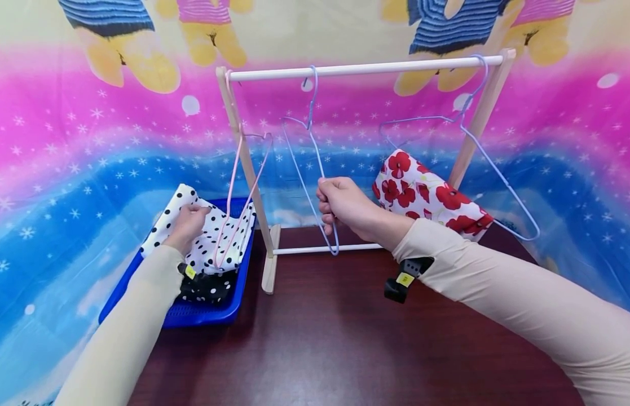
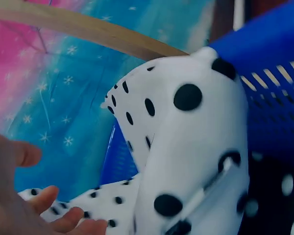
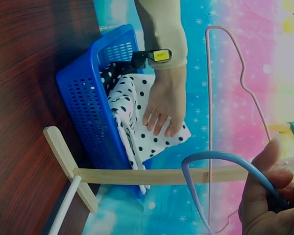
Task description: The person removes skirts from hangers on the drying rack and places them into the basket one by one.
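In the head view, the blue hanger is hooked over the bar of the rack, and its side wire is held by the curled fingers of the right grip. The white dotted cloth is heaped in the basket on the desk, above a black dotted cloth. The left grip is placed over the white one, beside the pink hanger. At the rack's other end, a flowered cloth is carried by a purple hanger.

In the left wrist view, thumb and fingers are seen spread apart with nothing held; whether the cloth is touched cannot be told. For the step in hand, judged to be the taking up of the white cloth, a pinch is best made on one upper edge, so that the black one is not dragged along.

In the right wrist view, the blue hanger's bend is seen jutting from the right grip. That hold is best kept light, lest the hook be knocked off the bar, and the cloth should be lifted clear of the pink wire, where it could snag.
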`<state>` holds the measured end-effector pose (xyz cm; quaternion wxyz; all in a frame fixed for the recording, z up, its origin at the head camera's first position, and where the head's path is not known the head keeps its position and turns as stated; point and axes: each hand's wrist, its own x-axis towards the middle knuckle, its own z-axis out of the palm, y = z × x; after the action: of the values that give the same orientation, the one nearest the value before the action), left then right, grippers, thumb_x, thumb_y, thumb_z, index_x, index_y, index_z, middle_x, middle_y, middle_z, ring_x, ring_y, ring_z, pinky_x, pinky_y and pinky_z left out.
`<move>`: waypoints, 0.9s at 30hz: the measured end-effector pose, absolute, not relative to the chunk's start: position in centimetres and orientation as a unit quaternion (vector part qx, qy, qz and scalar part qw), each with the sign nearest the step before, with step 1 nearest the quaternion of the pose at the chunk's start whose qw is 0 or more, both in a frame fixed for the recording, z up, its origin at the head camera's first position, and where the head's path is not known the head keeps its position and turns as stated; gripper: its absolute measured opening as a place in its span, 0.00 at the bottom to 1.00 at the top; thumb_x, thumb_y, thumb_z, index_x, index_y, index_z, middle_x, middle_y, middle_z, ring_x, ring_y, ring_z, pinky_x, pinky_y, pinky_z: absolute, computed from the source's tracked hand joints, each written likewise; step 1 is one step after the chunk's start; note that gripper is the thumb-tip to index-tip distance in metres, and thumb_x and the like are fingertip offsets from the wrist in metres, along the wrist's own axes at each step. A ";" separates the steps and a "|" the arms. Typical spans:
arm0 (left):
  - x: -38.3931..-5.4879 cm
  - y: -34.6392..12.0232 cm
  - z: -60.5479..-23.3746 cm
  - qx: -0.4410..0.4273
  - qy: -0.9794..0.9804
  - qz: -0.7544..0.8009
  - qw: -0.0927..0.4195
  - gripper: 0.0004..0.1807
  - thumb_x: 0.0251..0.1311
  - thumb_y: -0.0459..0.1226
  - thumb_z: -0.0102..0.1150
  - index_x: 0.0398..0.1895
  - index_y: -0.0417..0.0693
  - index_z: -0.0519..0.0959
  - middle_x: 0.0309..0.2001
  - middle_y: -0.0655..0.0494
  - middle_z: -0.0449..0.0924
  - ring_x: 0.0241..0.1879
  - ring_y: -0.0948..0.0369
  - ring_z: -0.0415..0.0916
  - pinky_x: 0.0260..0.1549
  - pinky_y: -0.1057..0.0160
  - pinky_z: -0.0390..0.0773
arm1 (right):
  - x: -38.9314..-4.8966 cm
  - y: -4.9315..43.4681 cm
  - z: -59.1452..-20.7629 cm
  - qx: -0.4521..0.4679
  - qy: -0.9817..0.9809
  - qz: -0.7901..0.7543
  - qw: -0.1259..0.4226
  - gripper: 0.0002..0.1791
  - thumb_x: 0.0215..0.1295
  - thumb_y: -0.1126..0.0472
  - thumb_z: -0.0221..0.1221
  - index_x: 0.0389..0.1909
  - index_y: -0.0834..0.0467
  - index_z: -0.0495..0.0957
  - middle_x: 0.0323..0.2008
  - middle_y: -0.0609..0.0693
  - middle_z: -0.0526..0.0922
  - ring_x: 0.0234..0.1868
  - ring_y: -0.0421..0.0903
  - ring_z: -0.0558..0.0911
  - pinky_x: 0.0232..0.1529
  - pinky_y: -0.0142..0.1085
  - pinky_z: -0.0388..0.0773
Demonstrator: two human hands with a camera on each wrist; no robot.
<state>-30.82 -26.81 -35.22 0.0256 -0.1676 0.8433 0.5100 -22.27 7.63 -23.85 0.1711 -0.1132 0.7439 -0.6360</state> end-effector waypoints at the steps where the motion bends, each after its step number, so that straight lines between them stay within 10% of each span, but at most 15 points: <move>1: -30.6 -26.8 -35.2 -0.149 0.868 0.474 0.028 0.35 0.78 0.49 0.37 0.77 0.38 0.47 0.79 0.34 0.47 0.78 0.39 0.51 0.74 0.41 0.60 | -22.3 7.6 -23.9 -0.114 0.743 -0.637 0.170 0.21 0.85 0.52 0.32 0.31 0.59 0.60 0.21 0.46 0.59 0.19 0.42 0.64 0.24 0.32 0.78; 7: -29.6 -26.7 -34.9 -0.019 0.971 0.236 0.039 0.41 0.74 0.53 0.44 0.77 0.34 0.50 0.75 0.24 0.49 0.74 0.30 0.48 0.70 0.31 0.58 | -22.3 7.5 -23.9 -0.110 0.733 -0.650 0.168 0.22 0.85 0.51 0.32 0.30 0.59 0.59 0.21 0.46 0.58 0.19 0.42 0.64 0.24 0.33 0.78; 15: -28.2 -27.0 -34.9 -0.035 0.980 0.097 0.170 0.59 0.61 0.69 0.50 0.82 0.45 0.37 0.76 0.19 0.25 0.74 0.23 0.21 0.69 0.21 0.41 | -22.2 7.2 -24.0 -0.116 0.733 -0.648 0.172 0.22 0.84 0.49 0.34 0.31 0.59 0.61 0.22 0.46 0.59 0.19 0.41 0.65 0.26 0.33 0.80; 27: -27.8 -27.3 -35.4 -0.043 0.954 0.057 0.291 0.64 0.58 0.75 0.44 0.80 0.43 0.31 0.75 0.18 0.41 0.72 0.24 0.52 0.66 0.33 0.64 | -22.2 6.5 -24.2 -0.116 0.729 -0.653 0.171 0.22 0.84 0.50 0.35 0.30 0.59 0.61 0.22 0.47 0.60 0.18 0.42 0.66 0.30 0.36 0.84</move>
<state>-27.81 -27.34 -35.40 0.2913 -0.0431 0.9540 0.0569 -22.25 6.45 -24.17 0.1713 -0.1161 0.7288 -0.6527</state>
